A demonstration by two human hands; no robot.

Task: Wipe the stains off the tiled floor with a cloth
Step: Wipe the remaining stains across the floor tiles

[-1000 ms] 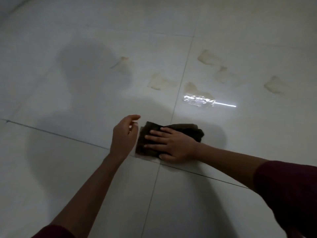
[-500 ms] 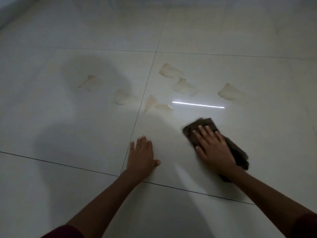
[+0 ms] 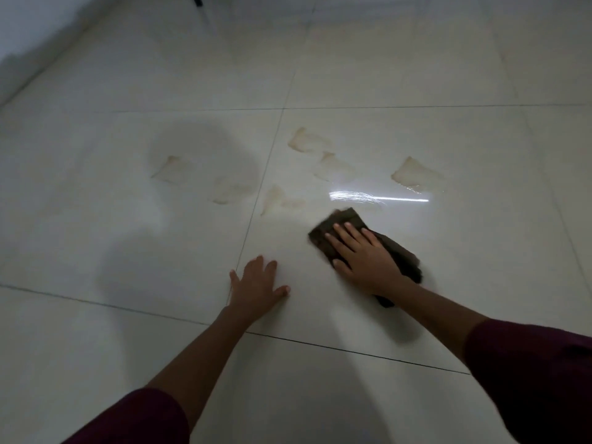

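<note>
A dark brown cloth (image 3: 346,221) lies flat on the pale tiled floor (image 3: 448,283). My right hand (image 3: 365,257) presses on it with straight, spread fingers. My left hand (image 3: 258,288) rests flat on the bare tile to the left, fingers spread. Several light brown stains lie beyond the cloth: one stain (image 3: 415,174) at the right, one (image 3: 306,141) further back, one (image 3: 333,166) in the middle, one (image 3: 277,198) by the grout line, and two fainter ones (image 3: 171,169) (image 3: 229,190) on the left tile.
A bright streak of reflected light (image 3: 381,198) lies just beyond the cloth. A white wall base (image 3: 19,68) runs along the far left. A dark thin leg (image 3: 198,0) shows at the top edge. My shadow darkens the left tile.
My right hand slid the cloth from the tile joint to the right and forward, toward the stains. My left hand came down flat on the floor.
</note>
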